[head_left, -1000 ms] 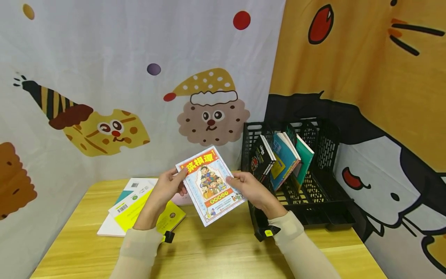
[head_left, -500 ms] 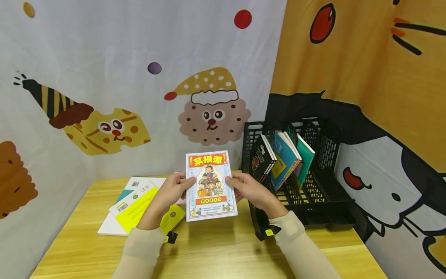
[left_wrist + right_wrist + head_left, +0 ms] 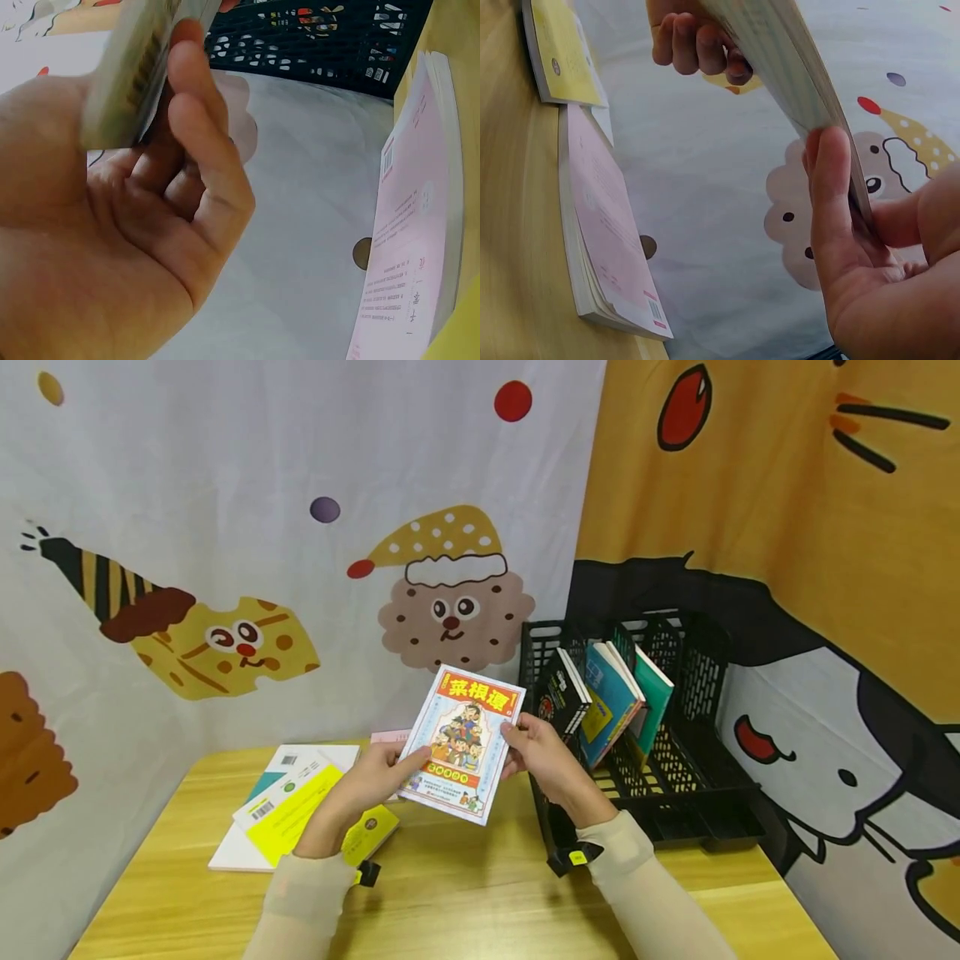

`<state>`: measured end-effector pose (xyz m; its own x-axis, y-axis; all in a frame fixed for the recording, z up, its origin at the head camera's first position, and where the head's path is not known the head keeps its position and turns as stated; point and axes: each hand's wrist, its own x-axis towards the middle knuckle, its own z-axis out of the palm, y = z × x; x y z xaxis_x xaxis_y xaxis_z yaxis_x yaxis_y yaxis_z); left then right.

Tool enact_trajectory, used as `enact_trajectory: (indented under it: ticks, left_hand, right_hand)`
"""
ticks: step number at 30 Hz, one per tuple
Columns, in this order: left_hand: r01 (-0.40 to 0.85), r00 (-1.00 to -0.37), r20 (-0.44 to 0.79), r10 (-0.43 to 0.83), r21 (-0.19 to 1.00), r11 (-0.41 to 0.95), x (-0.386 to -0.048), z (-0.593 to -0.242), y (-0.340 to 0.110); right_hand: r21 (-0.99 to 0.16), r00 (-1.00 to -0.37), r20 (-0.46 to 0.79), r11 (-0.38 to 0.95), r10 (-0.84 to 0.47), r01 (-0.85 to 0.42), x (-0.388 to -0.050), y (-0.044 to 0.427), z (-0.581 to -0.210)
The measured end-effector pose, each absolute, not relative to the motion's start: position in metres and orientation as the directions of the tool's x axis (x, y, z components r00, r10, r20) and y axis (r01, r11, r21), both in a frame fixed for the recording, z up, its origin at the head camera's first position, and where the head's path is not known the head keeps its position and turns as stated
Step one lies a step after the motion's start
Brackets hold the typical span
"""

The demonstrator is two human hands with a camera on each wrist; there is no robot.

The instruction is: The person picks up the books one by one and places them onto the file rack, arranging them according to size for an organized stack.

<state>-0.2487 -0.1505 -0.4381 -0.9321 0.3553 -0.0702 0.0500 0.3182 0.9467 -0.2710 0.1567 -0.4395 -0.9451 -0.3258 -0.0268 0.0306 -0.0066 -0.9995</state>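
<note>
Both hands hold up a thin book (image 3: 468, 743) above the table, its red and yellow title and cartoon figures facing the head camera. The left hand (image 3: 369, 783) pinches its lower left side, thumb on the cover and fingers behind. At the right edge the right hand (image 3: 546, 758) pinches it, thumb in front. The right wrist view shows the book's back (image 3: 780, 67) and the right fingertips against it. A pink book (image 3: 607, 225) lies on the table behind the held one, mostly hidden in the head view.
A black slotted rack (image 3: 678, 760) stands at the right, holding black books (image 3: 562, 697), a blue book (image 3: 606, 706) and a green book (image 3: 654, 693). White and yellow books (image 3: 288, 814) lie piled on the wooden table (image 3: 172, 835) at the left. A cartoon-printed curtain (image 3: 247, 460) hangs behind.
The held book has turned from tilting left, through upright, to tilting right, and has shifted a little right. Both hands have kept their grip throughout. The rack and piled books stay put.
</note>
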Motion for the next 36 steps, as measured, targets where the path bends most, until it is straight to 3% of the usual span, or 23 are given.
enact_trajectory:
  ticks: [3,7,13,19,24,29,33,36]
  left_hand:
    - [0.095,-0.930,-0.024,0.367,0.949,0.302,-0.249,-0.439,-0.150]
    - [0.134,-0.956,0.043,0.289,0.943,0.306,-0.248,-0.437,-0.150]
    - [0.202,-0.976,0.143,0.166,0.881,0.427,-0.245,-0.435,-0.147]
    - [0.354,-0.931,0.335,0.145,0.732,0.583,-0.241,-0.432,-0.137]
    - [0.517,-0.819,0.530,0.219,0.517,0.682,-0.237,-0.434,-0.130]
    - [0.623,-0.601,0.716,0.356,0.140,0.769,-0.233,-0.436,-0.122]
    - [0.614,-0.484,0.753,0.446,-0.070,0.786,-0.229,-0.436,-0.110]
    - [0.599,-0.459,0.740,0.491,-0.151,0.787,-0.226,-0.436,-0.100]
  right_hand:
    - [-0.998,-0.952,-0.051,-0.006,-0.301,0.056,-0.274,0.157,-0.441]
    - [-0.991,-0.940,-0.123,0.085,-0.317,0.102,-0.276,0.158,-0.442]
    - [-0.970,-0.947,-0.164,0.218,-0.276,0.105,-0.274,0.161,-0.439]
    - [-0.990,-0.921,-0.096,0.135,-0.378,0.048,-0.273,0.158,-0.439]
    - [-0.998,-0.882,-0.066,0.053,-0.466,0.046,-0.274,0.154,-0.443]
    - [-0.999,-0.869,-0.054,0.026,-0.491,0.047,-0.270,0.149,-0.441]
    - [-0.999,-0.873,-0.041,-0.005,-0.487,0.050,-0.267,0.145,-0.439]
    - [-0.996,-0.901,-0.048,-0.042,-0.431,0.074,-0.266,0.143,-0.438]
